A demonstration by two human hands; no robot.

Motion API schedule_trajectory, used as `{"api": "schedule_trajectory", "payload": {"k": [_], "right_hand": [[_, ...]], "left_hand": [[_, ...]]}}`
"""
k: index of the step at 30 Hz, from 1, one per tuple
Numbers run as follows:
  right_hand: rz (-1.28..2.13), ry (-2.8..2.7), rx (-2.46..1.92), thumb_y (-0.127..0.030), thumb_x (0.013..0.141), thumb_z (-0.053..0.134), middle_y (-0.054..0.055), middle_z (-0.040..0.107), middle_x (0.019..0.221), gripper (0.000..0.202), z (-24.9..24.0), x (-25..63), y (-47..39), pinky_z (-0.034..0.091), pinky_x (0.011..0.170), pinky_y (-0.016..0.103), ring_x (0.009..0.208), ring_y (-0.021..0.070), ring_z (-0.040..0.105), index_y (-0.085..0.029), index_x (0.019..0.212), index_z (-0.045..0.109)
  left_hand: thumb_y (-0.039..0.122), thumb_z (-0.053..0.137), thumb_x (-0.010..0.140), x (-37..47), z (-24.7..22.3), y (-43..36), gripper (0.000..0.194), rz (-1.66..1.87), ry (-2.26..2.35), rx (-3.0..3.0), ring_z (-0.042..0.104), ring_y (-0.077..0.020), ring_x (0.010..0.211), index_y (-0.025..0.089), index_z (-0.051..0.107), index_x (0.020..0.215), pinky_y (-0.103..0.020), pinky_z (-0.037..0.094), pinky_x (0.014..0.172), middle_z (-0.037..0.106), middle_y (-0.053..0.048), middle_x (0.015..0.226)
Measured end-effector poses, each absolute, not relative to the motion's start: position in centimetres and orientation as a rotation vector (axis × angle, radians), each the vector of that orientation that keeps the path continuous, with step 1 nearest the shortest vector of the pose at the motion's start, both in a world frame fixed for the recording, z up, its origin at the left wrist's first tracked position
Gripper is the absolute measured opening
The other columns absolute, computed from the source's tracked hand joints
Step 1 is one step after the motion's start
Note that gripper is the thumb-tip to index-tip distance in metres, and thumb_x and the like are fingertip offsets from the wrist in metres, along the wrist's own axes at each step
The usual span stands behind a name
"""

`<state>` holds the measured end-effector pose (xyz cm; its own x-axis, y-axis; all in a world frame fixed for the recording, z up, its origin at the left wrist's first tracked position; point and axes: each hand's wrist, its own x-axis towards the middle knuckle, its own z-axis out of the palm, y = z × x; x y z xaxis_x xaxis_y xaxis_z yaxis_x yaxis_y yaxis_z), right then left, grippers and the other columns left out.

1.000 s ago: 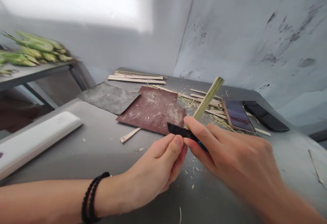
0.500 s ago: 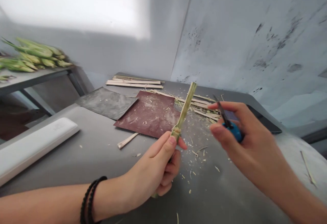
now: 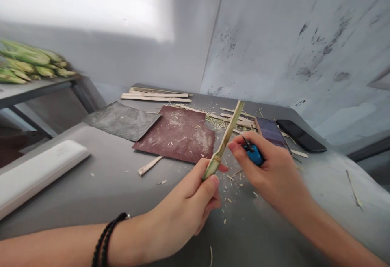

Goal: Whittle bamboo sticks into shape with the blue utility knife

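Note:
Closed around the lower part of a green bamboo strip [image 3: 229, 135] is my left hand [image 3: 190, 200], with the thumb lying along it just below a node. The strip tilts up and to the right, and its lower end is hidden by my fingers. Beside it, my right hand [image 3: 271, 167] grips a small knife with a blue handle [image 3: 254, 155]. Its dark blade is short in this view and mostly hidden behind the fingers. The fingertips are close to the strip's right side; whether the blade touches it I cannot tell.
Brown sandpaper [image 3: 178, 133] and a grey sheet [image 3: 122, 119] lie ahead. Bamboo strips [image 3: 157, 95] are stacked behind; shavings [image 3: 217, 121] lie scattered. A black phone [image 3: 301, 135], purple-topped block [image 3: 271, 130] and long white case [image 3: 42, 173] rest on the table. Corn ears [image 3: 30, 60] fill the left shelf.
My right hand has moved left and closer to the bamboo strip with the knife. The strip has shifted slightly right and leans more, with more of its node showing above my left thumb.

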<state>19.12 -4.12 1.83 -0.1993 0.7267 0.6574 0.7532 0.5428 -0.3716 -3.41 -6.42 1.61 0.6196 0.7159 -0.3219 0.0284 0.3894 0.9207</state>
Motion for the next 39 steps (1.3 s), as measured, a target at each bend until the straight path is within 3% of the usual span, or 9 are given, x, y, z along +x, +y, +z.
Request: {"api": "schedule_trajectory", "payload": {"k": [3,8,11,16,20,26,31,36,39], "right_hand": [[-0.09,-2.006,-1.139,-0.024,0.12,0.064,-0.009,0.079,0.077,0.008,1.8,19.0,-4.4,0.052,0.052,0.022,0.055,0.0119,0.072,-0.028,0.122,0.071],[-0.231,-2.205,-0.997,-0.009,0.111,0.062,-0.002,0.092,0.107,0.031,0.7,18.9,-4.8,0.06,0.071,0.022,0.083,0.014,0.088,-0.027,0.134,0.073],[-0.354,-2.259,-0.954,-0.002,0.105,0.06,-0.003,0.089,0.098,0.034,0.4,19.1,-4.8,0.051,0.062,0.024,0.077,0.0133,0.084,-0.025,0.128,0.071],[-0.567,-2.303,-0.946,-0.011,0.119,0.057,-0.004,0.076,0.081,0.018,0.9,19.1,-4.5,0.038,0.057,0.03,0.062,0.0121,0.069,-0.024,0.113,0.068],[-0.708,-2.286,-0.954,-0.01,0.12,0.054,-0.005,0.069,0.075,0.022,1.0,19.1,-4.1,0.036,0.059,0.031,0.059,0.0125,0.062,-0.024,0.11,0.068],[-0.762,-2.215,-0.99,-0.007,0.117,0.057,-0.004,0.076,0.077,0.022,0.8,19.7,-3.7,0.037,0.06,0.03,0.062,0.0121,0.066,-0.024,0.109,0.069],[-0.697,-2.007,-1.147,-0.014,0.115,0.062,-0.002,0.076,0.077,0.015,1.7,22.2,-2.7,0.029,0.054,0.035,0.057,0.0171,0.063,-0.027,0.113,0.07],[-0.433,-1.994,-1.19,-0.037,0.123,0.064,-0.007,0.067,0.066,0.021,2.8,22.9,-2.9,0.045,0.051,0.03,0.048,0.0155,0.06,-0.03,0.103,0.063],[-0.286,-2.113,-1.134,-0.033,0.122,0.064,-0.006,0.079,0.08,0.008,2.3,21.8,-3.4,0.053,0.055,0.027,0.056,0.0143,0.071,-0.03,0.116,0.069]], "left_hand": [[0.039,0.044,0.128,-3.1,1.6,-6.0,0.014,0.522,0.816,1.067,0.027,-0.0102,0.053,0.029,0.053,0.129,-0.021,0.027,0.047,0.043,0.015,0.073],[0.036,0.051,0.121,-2.6,1.1,-5.7,0.018,0.569,0.868,1.054,0.029,-0.0085,0.052,0.029,0.049,0.105,-0.019,0.033,0.046,0.045,0.014,0.073],[0.032,0.051,0.12,-2.6,1.0,-5.8,0.022,0.562,0.884,1.072,0.031,-0.008,0.052,0.027,0.052,0.099,-0.019,0.034,0.046,0.044,0.014,0.068],[0.025,0.048,0.119,-2.8,1.3,-5.6,0.033,0.513,0.883,1.08,0.03,-0.0082,0.048,0.027,0.052,0.086,-0.021,0.028,0.045,0.041,0.013,0.06],[0.026,0.045,0.117,-2.9,1.8,-5.0,0.039,0.458,0.866,1.024,0.02,-0.0086,0.048,0.028,0.049,0.078,-0.022,0.023,0.045,0.035,0.013,0.056],[0.029,0.049,0.121,-3.1,2.2,-4.6,0.032,0.43,0.832,0.951,0.018,-0.0099,0.053,0.03,0.044,0.089,-0.023,0.017,0.046,0.036,0.013,0.064],[0.03,0.048,0.124,-3.4,2.1,-4.7,0.017,0.423,0.793,0.937,0.016,-0.0112,0.055,0.028,0.065,0.126,-0.025,0.013,0.047,0.039,0.014,0.07],[0.027,0.046,0.124,-3.3,2.3,-4.4,0.027,0.437,0.81,0.933,0.018,-0.0112,0.056,0.025,0.065,0.143,-0.023,0.015,0.046,0.04,0.014,0.07],[0.027,0.046,0.123,-3.1,2.1,-4.2,0.02,0.452,0.818,0.938,0.02,-0.0102,0.053,0.027,0.062,0.135,-0.022,0.019,0.045,0.042,0.014,0.07]]}}
